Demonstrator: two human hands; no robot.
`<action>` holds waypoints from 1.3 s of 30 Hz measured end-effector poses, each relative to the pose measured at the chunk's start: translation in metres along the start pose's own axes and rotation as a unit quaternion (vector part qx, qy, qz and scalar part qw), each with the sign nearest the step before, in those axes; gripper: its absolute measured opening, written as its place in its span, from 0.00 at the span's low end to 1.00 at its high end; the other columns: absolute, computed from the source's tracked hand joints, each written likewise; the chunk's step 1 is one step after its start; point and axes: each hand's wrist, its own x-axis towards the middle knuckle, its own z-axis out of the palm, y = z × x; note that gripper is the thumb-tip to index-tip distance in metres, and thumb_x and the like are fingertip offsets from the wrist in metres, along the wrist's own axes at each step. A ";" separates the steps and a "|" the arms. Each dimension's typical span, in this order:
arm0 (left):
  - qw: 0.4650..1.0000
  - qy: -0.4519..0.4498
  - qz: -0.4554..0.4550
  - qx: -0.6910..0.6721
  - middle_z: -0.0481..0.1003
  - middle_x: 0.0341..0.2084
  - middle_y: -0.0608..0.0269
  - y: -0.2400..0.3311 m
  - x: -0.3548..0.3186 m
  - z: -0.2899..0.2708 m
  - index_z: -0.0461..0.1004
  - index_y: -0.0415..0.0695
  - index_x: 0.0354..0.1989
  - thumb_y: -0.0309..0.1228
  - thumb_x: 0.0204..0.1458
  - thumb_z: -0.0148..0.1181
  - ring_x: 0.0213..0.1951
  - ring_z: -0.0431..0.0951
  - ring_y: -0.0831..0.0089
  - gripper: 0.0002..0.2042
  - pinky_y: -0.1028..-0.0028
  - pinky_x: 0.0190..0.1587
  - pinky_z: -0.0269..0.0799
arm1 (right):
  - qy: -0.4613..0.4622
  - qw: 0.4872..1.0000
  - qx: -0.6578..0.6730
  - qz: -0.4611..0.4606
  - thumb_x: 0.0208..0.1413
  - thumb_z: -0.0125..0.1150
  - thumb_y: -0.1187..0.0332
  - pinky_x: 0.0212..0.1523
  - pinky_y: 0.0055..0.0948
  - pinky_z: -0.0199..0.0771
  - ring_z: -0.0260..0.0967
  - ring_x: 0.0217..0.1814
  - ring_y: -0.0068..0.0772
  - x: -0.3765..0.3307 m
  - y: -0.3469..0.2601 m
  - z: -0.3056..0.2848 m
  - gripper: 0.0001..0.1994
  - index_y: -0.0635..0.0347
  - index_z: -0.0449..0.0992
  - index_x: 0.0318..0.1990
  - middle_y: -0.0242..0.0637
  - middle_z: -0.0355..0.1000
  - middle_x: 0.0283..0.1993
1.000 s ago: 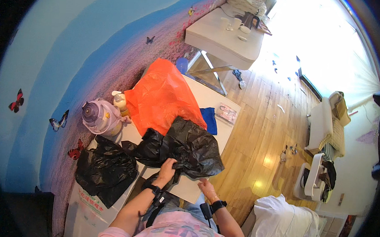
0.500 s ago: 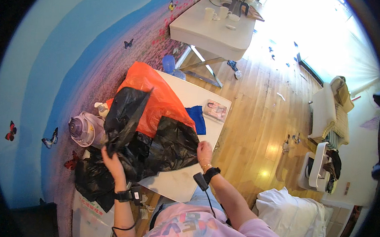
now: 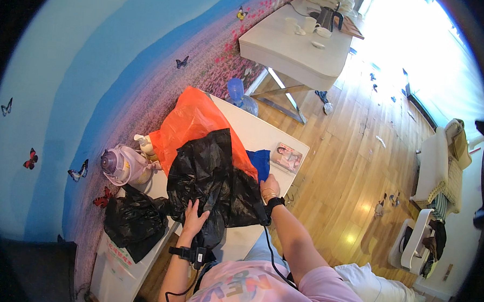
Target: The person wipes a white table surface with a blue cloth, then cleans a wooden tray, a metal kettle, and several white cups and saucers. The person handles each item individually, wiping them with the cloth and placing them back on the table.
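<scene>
A black plastic bag (image 3: 198,165) is spread over the white table (image 3: 248,121), partly covering an orange-red plastic bag (image 3: 192,114). My left hand (image 3: 196,220) rests on the near part of the black bag, fingers stretched and apart. At the bag's right edge, my right hand (image 3: 270,188) is closed on the black plastic, close beside a folded blue cloth (image 3: 260,162). Another crumpled black bag (image 3: 133,222) lies to the left. Behind it stands a pale purple bottle (image 3: 125,165) with a handle, and a pump bottle (image 3: 145,144) is half hidden by the orange bag.
A flat box with a picture (image 3: 287,156) lies at the table's right corner. Beyond stands a white desk (image 3: 290,42) with mugs and a jug. A blue water bottle (image 3: 235,89) is between them. Scraps litter the wooden floor (image 3: 354,172); a sofa (image 3: 438,165) is at right.
My left hand has moved right, and the raised black flap now lies spread over the orange bag. The crumpled black bag at left shows more clearly. My right hand stays at the edge.
</scene>
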 end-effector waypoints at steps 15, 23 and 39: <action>0.943 -0.068 0.152 -0.287 0.58 0.58 0.51 0.067 -0.030 -0.024 0.63 0.41 0.54 0.29 0.51 0.55 0.59 0.59 0.63 0.21 0.68 0.59 0.55 | 0.114 0.848 0.429 -0.290 0.51 0.53 0.73 0.41 0.28 0.65 0.66 0.37 0.33 -0.124 -0.090 -0.152 0.07 0.64 0.66 0.36 0.39 0.67 0.37; 0.894 0.052 0.377 -0.238 0.68 0.50 0.55 0.087 -0.050 -0.046 0.60 0.39 0.56 0.40 0.50 0.59 0.52 0.68 0.67 0.27 0.71 0.54 0.62 | -0.188 0.664 0.717 -0.091 0.53 0.48 0.75 0.50 0.29 0.66 0.66 0.44 0.26 -0.207 -0.087 -0.177 0.11 0.61 0.65 0.45 0.34 0.67 0.43; 0.828 -0.188 0.110 -0.517 0.71 0.36 0.64 0.073 -0.119 -0.031 0.68 0.38 0.43 0.43 0.53 0.55 0.37 0.71 0.77 0.19 0.76 0.44 0.67 | -0.292 0.733 0.611 -0.059 0.56 0.53 0.56 0.50 0.28 0.68 0.67 0.48 0.27 -0.259 -0.040 -0.142 0.22 0.61 0.66 0.53 0.36 0.68 0.50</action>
